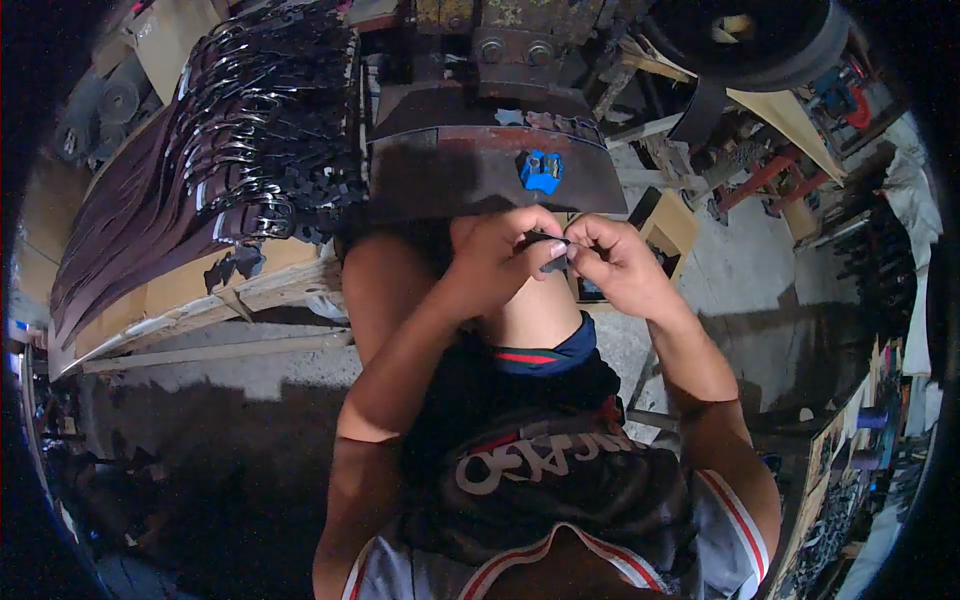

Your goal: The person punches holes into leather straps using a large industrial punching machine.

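My left hand (500, 258) and my right hand (622, 265) meet above my lap, fingertips almost touching. Both have their fingers pinched on a small dark strip (546, 238), which looks like a short piece of leather; most of it is hidden by the fingers. Just beyond the hands is a dark metal work plate (450, 180). On that plate lies a small bright blue object (541, 174) whose kind I cannot make out. Several small dark pieces (560, 124) sit in a row farther back on it.
To the left, many dark brown belts (140, 215) with metal buckles lie heaped on a cardboard-covered bench (190, 285). An open cardboard box (672, 225) stands beyond my right hand. A large black wheel (790, 60) is at upper right, and a shelf edge (815, 480) at lower right.
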The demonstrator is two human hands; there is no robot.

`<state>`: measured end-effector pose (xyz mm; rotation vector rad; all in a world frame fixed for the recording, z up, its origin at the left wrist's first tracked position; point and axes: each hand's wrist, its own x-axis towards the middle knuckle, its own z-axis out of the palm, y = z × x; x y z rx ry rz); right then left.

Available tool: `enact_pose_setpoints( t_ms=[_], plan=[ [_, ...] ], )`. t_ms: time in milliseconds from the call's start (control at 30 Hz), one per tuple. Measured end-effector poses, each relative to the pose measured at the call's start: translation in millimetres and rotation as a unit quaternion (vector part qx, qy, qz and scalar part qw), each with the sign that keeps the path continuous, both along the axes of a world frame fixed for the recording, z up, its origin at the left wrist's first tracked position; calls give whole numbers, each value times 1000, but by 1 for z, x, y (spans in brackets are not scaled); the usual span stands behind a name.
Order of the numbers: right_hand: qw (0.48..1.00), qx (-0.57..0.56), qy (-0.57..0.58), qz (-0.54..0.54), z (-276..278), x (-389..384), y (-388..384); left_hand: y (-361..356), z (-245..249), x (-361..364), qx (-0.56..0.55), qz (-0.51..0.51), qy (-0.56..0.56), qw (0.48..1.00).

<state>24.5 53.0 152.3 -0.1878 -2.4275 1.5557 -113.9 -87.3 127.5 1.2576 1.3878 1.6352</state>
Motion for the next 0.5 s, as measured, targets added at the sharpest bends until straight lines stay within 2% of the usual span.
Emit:
enact_pose_setpoints(
  t_ms=[100, 133, 200, 300, 400, 433, 500],
  plan=[
    [999, -36, -15, 9, -1, 2, 2, 6, -9, 3, 114, 68, 194, 972],
    [989, -142, -29, 15, -2, 3, 1, 10, -14, 4, 161, 81, 219, 959],
    [935, -351, -54, 24, -6, 8, 0, 17, -20, 7, 252, 103, 265, 925],
    [889, -450, -74, 37, -11, 17, 0, 12, -20, 15, 233, 90, 288, 924],
    [910, -364, -198, -32, -43, 25, -6, 4, -12, 7, 291, 192, 276, 896],
    [894, -384, -231, 2, -59, 30, -5, 4, -9, 9, 289, 180, 226, 913],
    [922, -358, -145, -26, -54, 31, 14, 7, -1, 7, 289, 177, 132, 932]
  ],
)
